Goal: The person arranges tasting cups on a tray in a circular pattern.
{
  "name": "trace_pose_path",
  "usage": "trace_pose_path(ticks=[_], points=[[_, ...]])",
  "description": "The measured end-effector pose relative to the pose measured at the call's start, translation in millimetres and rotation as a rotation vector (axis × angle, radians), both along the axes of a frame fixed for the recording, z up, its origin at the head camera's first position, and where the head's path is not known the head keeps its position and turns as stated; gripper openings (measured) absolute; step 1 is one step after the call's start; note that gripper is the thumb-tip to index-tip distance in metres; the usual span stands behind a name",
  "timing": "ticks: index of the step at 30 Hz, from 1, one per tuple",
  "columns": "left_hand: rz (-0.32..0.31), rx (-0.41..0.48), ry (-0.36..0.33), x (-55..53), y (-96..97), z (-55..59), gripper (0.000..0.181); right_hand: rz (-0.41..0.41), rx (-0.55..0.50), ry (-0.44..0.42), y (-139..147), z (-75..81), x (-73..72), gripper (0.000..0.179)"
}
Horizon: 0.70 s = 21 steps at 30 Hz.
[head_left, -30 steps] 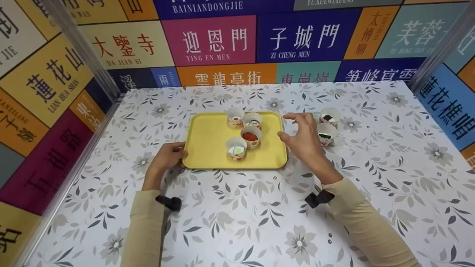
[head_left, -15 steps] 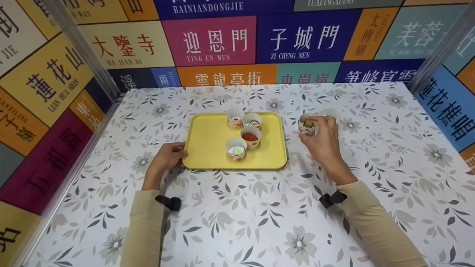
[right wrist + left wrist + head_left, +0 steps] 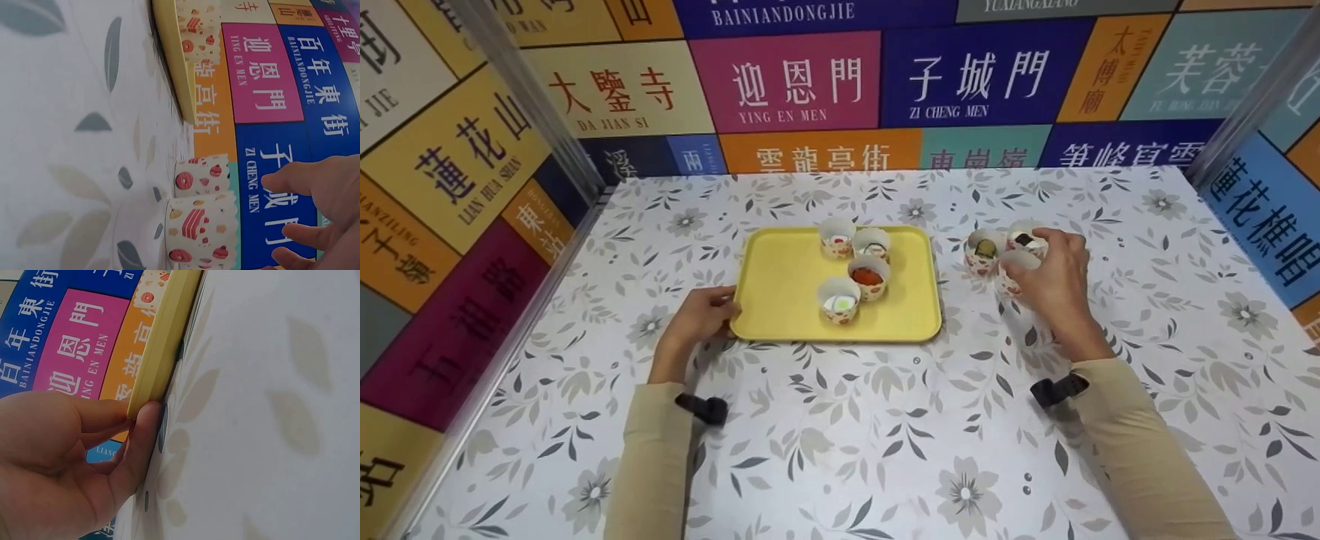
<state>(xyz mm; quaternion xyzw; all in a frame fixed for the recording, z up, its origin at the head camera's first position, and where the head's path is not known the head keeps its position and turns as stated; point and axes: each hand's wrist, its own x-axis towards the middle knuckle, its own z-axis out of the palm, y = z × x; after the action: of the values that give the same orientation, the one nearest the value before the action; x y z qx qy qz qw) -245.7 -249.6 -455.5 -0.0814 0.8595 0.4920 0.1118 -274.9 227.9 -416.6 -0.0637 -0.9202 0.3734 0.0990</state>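
My left hand [image 3: 697, 319] pinches the near left corner of a yellow tray [image 3: 776, 285]. The left wrist view shows thumb and fingers on either side of the rim [image 3: 154, 354]. On the tray stand several patterned paper cups, including one with a white and green piece [image 3: 838, 301] and one with red-orange contents [image 3: 868, 276]. My right hand [image 3: 1061, 277] hovers by a cluster of three more cups right of the tray. It partly covers the nearest cup [image 3: 1011, 274]. In the right wrist view its fingers are spread apart from the cup [image 3: 202, 230].
Another cup with a green-brown piece [image 3: 982, 251] stands at the cluster's left, and one with a dark piece [image 3: 1026, 238] behind. A flower-patterned cloth [image 3: 840, 435] covers the table. Sign-printed panels [image 3: 784, 82] rise at the back and sides.
My right hand has moved rightward from beside the tray, past the left cup of the cluster, to the nearest one. The left hand and tray have stayed put.
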Motion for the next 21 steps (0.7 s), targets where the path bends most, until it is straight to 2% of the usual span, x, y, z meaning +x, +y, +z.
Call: trace_pose_path(ticks=[8, 15, 21], points=[[-0.014, 0.002, 0.034, -0.8, -1.7, -1.0, 0.045, 0.001, 0.01, -0.168, 7.7, -3.3, -4.4, 0.078], [-0.002, -0.008, 0.031, -0.8, -1.0, -0.4, 0.044, 0.009, 0.025, -0.19, 8.6, -7.6, -5.8, 0.082], [-0.009, -0.006, 0.029, -0.9, -0.7, -0.1, 0.045, 0.015, 0.003, -0.242, 9.2, -10.5, -6.2, 0.083]])
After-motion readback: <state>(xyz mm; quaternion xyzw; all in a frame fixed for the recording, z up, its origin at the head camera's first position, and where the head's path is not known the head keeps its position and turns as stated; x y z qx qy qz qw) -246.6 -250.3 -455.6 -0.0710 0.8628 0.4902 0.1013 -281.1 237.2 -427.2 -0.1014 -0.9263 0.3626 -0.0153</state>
